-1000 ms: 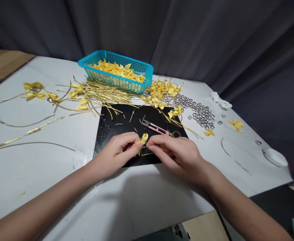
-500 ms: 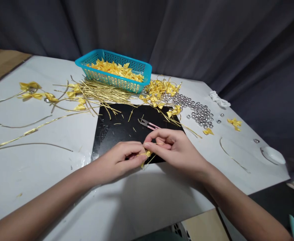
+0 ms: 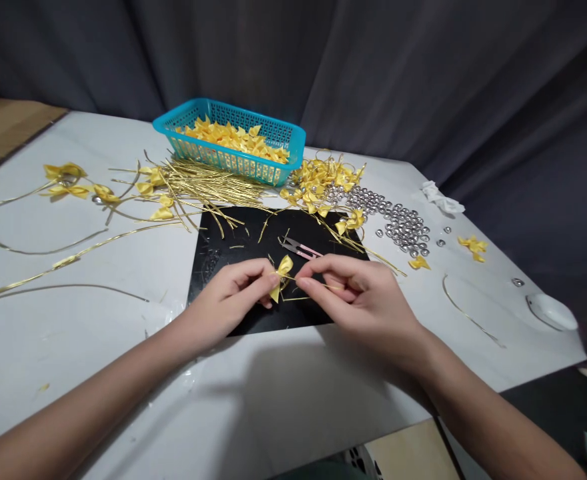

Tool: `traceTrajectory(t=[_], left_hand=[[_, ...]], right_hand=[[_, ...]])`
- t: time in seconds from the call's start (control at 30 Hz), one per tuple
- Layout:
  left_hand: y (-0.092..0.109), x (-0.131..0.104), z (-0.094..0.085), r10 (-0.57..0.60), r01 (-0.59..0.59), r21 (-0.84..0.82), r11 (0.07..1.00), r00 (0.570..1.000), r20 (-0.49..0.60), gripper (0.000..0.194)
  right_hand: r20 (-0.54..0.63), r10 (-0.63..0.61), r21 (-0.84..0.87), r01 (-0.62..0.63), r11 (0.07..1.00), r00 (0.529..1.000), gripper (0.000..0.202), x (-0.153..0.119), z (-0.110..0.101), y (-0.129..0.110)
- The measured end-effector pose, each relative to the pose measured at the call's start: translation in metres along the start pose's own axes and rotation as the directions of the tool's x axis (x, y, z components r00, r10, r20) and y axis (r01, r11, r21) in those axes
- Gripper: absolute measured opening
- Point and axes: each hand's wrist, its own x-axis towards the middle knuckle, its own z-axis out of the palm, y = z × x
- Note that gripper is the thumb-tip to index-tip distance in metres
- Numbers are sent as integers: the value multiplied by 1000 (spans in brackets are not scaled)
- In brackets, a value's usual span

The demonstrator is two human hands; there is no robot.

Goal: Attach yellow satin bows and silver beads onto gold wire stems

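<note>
Fingertips of the left hand (image 3: pixel 233 293) are pinched on a small yellow ribbon bow (image 3: pixel 279 275), held just above a black rectangular mat (image 3: pixel 223 257) on the white desk (image 3: pixel 73 333). A thin gold wire (image 3: pixel 318 285) running from the bow is held in the right hand's (image 3: pixel 358 300) narrow grip.

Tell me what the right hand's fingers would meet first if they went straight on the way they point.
The right hand points leftward; its fingers would likely first meet the small yellow ribbon bow pinched by the left hand, though depth is unclear.
</note>
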Motion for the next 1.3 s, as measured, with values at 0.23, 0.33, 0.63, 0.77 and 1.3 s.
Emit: traceTrajectory(t=[0.23, 0.33, 0.63, 0.77, 1.3], left_hand=[[-4, 2, 0, -29, 20, -160, 987, 998, -52, 23], [-4, 2, 1, -24, 15, -170, 985, 998, -52, 24], [-4, 0, 0, -18, 12, -154, 988, 999, -37, 25], [-3, 0, 1, -10, 1, -158, 987, 998, -56, 26], [1, 2, -1, 52, -55, -135, 989, 998, -22, 26]], right_hand=[[80, -240, -161, 250, 955, 968, 13, -3, 2, 5], [163, -273, -243, 306, 920, 948, 17, -4, 1, 6], [319, -307, -353, 413, 840, 897, 27, -6, 0, 6], [301, -332, -333, 425, 842, 894, 25, -7, 4, 7], [96, -400, -261, 411, 874, 912, 10, -5, 17, 10]])
